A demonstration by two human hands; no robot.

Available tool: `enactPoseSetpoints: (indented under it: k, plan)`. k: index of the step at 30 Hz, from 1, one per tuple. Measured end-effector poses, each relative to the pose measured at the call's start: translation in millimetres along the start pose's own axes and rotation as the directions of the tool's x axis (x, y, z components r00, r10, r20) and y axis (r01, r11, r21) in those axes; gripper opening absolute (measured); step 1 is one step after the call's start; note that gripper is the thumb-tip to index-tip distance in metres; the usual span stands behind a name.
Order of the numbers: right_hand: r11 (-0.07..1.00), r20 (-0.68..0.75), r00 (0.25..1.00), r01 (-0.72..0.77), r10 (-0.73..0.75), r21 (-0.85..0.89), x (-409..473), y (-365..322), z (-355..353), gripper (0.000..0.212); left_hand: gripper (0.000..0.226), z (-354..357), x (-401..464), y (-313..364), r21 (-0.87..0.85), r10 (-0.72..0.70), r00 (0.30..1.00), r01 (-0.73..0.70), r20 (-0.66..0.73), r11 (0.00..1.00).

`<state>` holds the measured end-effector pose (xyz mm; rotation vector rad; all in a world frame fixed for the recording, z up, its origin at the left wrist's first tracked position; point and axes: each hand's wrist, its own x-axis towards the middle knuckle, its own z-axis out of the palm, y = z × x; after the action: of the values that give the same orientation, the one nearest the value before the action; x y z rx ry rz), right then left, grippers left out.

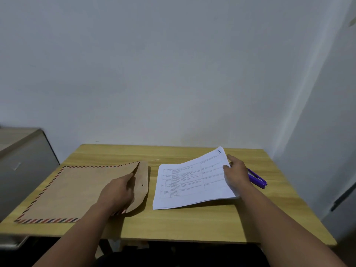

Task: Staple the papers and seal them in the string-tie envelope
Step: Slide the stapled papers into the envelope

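the left hand rests at the mouth of the envelope near the bench's left edge, seemingly pinching its flap. the right hand grasps the papers' raised right edge; the purple stapler lies just beyond.

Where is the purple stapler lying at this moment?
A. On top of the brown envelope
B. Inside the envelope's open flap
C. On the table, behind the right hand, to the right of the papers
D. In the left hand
C: the purple stapler lies on the table, partly hidden behind the right hand, which holds the papers.
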<state>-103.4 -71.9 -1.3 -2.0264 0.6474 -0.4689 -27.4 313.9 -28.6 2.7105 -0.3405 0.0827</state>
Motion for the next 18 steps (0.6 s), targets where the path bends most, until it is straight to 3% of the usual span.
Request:
enactPoseSetpoints:
  k: [11, 18]
  plan:
    - [0.978, -0.014, 0.988, 0.157, -0.157, 0.134, 25, -66, -10, 0.057, 0.064, -10, -3, -5, -0.139, -0.047, 0.999, 0.049, 0.019, 0.989]
    - [0.976, 0.089, 0.99, 0.091, -0.111, 0.197, 18, -76, 9, 0.056, 0.069, -9, -4, -5, -0.172, 0.017, 1.0, -0.018, -0.01, 0.985]
